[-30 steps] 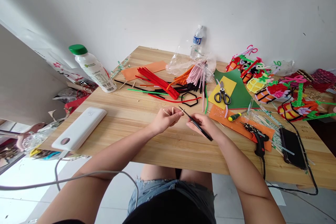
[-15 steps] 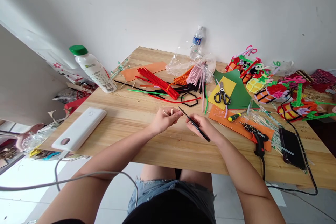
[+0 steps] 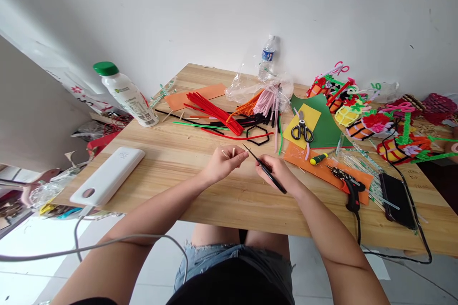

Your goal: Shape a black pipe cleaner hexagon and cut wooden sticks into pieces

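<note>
My left hand [image 3: 222, 164] is closed on several thin pale wooden sticks [image 3: 225, 154]; one tip pokes out between thumb and forefinger towards the right. Opposite it, my right hand [image 3: 274, 171] grips a black-handled cutting tool [image 3: 272, 180] with a narrow, dark, pointed blade. Whether it is a knife or closed scissors I cannot tell. The blade lies right beside the stick's tip, pointing up and left. Just beyond the hands, a black hexagon of bent pipe cleaner [image 3: 258, 136] lies on the wooden table [image 3: 214, 205].
Red pipe cleaners [image 3: 214, 112] and pink ones [image 3: 267, 102] lie farther back. Scissors [image 3: 302, 129] rest on yellow paper. A hot glue gun [image 3: 352, 190], a screwdriver [image 3: 318, 158] and a phone [image 3: 397, 199] are at right. A white power bank [image 3: 109, 175] and a bottle [image 3: 129, 95] stand left.
The right hand and blade have shifted very slightly right, away from the stick's tip. My left hand keeps the same hold. The view has moved a touch.
</note>
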The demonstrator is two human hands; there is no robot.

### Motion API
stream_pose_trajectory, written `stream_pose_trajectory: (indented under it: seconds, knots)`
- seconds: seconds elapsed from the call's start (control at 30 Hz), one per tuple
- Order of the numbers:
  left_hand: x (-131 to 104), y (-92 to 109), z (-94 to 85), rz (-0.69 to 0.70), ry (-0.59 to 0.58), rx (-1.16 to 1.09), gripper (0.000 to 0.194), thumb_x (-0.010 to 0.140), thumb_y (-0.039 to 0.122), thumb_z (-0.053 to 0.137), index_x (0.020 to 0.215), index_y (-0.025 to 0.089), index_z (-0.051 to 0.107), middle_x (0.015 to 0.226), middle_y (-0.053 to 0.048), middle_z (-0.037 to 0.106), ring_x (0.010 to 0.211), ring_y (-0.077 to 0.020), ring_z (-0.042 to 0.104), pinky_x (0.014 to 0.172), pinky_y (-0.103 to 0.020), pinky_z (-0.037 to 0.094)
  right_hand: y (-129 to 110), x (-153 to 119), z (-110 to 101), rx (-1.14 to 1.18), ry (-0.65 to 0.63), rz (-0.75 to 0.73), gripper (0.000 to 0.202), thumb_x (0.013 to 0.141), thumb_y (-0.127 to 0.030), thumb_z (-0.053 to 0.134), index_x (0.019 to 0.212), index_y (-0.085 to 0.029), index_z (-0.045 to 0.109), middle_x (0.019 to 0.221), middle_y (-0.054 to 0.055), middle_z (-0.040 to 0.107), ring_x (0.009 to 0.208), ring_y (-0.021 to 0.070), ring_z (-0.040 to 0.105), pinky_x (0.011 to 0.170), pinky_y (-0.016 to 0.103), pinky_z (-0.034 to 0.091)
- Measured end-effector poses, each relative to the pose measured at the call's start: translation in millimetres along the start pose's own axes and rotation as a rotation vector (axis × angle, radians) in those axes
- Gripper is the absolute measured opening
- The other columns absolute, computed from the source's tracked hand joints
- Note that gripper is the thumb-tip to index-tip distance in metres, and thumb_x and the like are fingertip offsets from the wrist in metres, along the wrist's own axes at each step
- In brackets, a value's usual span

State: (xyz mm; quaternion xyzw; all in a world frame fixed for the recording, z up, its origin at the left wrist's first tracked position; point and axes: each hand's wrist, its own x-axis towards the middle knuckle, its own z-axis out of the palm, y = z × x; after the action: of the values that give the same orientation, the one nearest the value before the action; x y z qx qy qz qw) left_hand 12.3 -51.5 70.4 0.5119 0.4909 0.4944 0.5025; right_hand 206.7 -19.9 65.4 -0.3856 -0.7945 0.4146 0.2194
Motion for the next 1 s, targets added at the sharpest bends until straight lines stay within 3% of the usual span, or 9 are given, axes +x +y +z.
stream_pose_trajectory:
  seconds: [0.17, 0.43, 0.63, 0.73, 1.0]
  knots:
    - [0.2, 0.1, -1.9, -0.078, -0.085, -0.082, 0.046, 0.068, 0.056, 0.068, 0.075, 0.011, 0.065, 0.043, 0.004, 0.046, 0.037, -0.0049, 0.033, 0.037, -0.020, 0.021, -2.1, -0.8, 0.0, -0.015, 0.004, -0.021, 0.014, 0.083, -0.029, 0.051, 0.081, -0.017, 0.056, 0.064, -0.002, 0.051, 0.056, 0.0102, 0.044, 0.054, 0.022, 0.036]
    - [1.3, -2.8, -0.7, -0.176, -0.249, -0.377, 0.043, 0.068, 0.054, 0.070, 0.071, 0.013, 0.058, 0.038, 0.007, 0.039, 0.034, -0.0036, 0.024, 0.034, -0.018, 0.014, -8.3, -2.7, -1.1, -0.014, 0.006, -0.026, 0.012, 0.081, -0.026, 0.051, 0.077, -0.016, 0.056, 0.061, -0.002, 0.050, 0.054, 0.0093, 0.044, 0.053, 0.021, 0.035]
    - [-1.0, 2.1, -1.3, -0.007, -0.042, -0.076, 0.041, 0.068, 0.051, 0.071, 0.066, 0.013, 0.056, 0.044, 0.006, 0.044, 0.039, -0.0036, 0.033, 0.038, -0.018, 0.023, -2.7, -1.1, -1.1, 0.007, 0.022, -0.003, 0.010, 0.080, -0.025, 0.053, 0.078, -0.016, 0.057, 0.064, -0.002, 0.053, 0.056, 0.0090, 0.046, 0.053, 0.020, 0.035]
    - [-2.5, 1.9, -3.4, 0.008, -0.049, -0.011, 0.042, 0.075, 0.052, 0.064, 0.069, 0.011, 0.062, 0.044, 0.004, 0.046, 0.039, -0.0045, 0.035, 0.038, -0.019, 0.024, -1.0, -1.2, -2.2, 0.041, -0.017, 0.005, 0.010, 0.078, -0.023, 0.055, 0.085, -0.016, 0.058, 0.067, -0.003, 0.055, 0.057, 0.0086, 0.048, 0.054, 0.020, 0.036]
    - [0.9, -1.7, -4.1, -0.177, -0.225, -0.412, 0.039, 0.068, 0.049, 0.073, 0.069, 0.012, 0.060, 0.037, 0.007, 0.040, 0.032, -0.0034, 0.025, 0.033, -0.017, 0.014, -3.5, -2.8, -1.7, 0.007, -0.004, -0.039, 0.011, 0.081, -0.023, 0.051, 0.078, -0.015, 0.057, 0.063, -0.002, 0.053, 0.055, 0.0087, 0.046, 0.054, 0.020, 0.036]
